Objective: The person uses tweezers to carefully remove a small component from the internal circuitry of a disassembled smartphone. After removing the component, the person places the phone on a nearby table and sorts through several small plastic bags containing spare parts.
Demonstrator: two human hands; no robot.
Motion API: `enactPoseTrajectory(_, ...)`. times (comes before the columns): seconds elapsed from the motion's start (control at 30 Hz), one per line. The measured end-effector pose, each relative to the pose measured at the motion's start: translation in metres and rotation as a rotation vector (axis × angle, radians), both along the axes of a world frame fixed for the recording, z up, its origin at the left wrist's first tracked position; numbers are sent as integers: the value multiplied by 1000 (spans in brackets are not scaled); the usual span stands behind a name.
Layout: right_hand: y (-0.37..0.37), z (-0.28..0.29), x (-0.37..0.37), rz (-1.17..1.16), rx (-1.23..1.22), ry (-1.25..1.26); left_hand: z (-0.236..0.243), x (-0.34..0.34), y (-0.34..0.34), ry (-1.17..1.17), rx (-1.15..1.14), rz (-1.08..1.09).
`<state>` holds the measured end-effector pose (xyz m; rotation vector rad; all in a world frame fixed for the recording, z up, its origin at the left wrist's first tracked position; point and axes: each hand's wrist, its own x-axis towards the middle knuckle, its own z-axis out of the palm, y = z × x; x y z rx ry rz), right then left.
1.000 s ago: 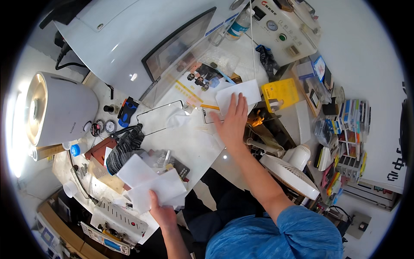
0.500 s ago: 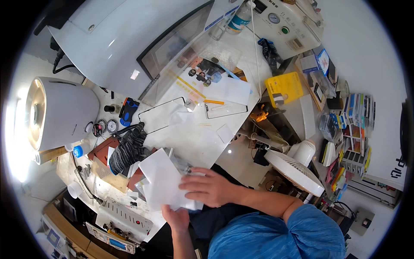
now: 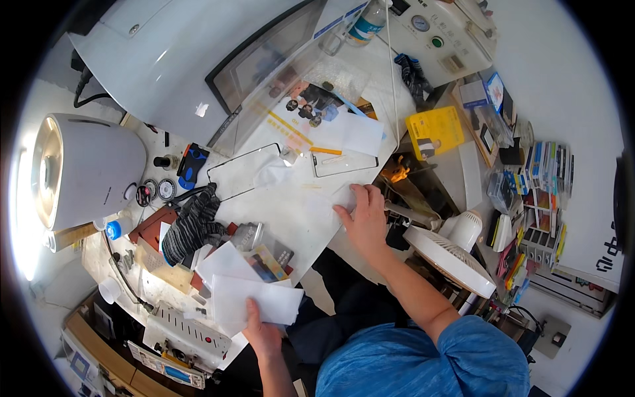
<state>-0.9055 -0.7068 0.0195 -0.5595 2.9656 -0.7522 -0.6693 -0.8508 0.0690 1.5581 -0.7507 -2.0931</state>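
Note:
My left hand grips a white paper sheet at its lower edge, thumb on top; its fingers underneath are hidden. Behind it lies another white sheet, partly covered. My right hand reaches to the table's right edge, thumb and fingers apart, touching a small thin whitish sheet on the tabletop. Two thin black-edged rectangular frames lie farther back, one left and one right. An orange strip rests beside the right one.
A striped dark glove and a blue-black tool lie at left, near a large white lamp-like machine. A clear plastic container sits behind the sheets. Beyond the table's right edge stand a white fan and a yellow packet.
My right hand has left the white sheets and moved right and away to the small sheet at the table edge. The left hand keeps its sheet, now lower and flatter, uncovering the container.

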Motion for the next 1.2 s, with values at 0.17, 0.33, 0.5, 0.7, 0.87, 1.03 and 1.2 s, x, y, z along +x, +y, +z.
enactPoseTrajectory(0.17, 18, -20, -8, -233, -254, -376, -11, 40, -7, -49, -7, 19)
enactPoseTrajectory(0.33, -15, 18, -5, -64, -161, -595, -13, 58, -3, -90, 47, 31)
enactPoseTrajectory(0.5, -28, 3, -4, 82, 73, -315, -7, 54, 6, -75, 84, 46)
enactPoseTrajectory(0.7, -28, 13, 18, 103, -165, -590, -4, 26, 16, -65, -22, -27)
enactPoseTrajectory(0.87, -48, 57, 95, 558, -179, -870, -11, 16, 37, 15, -51, -60)
enactPoseTrajectory(1.03, -46, 40, 131, 691, -35, -630, -15, 24, 38, -183, -97, -216)
enactPoseTrajectory(1.2, -47, 58, 109, 749, -60, -442, -18, 34, 32, -140, -158, 44)
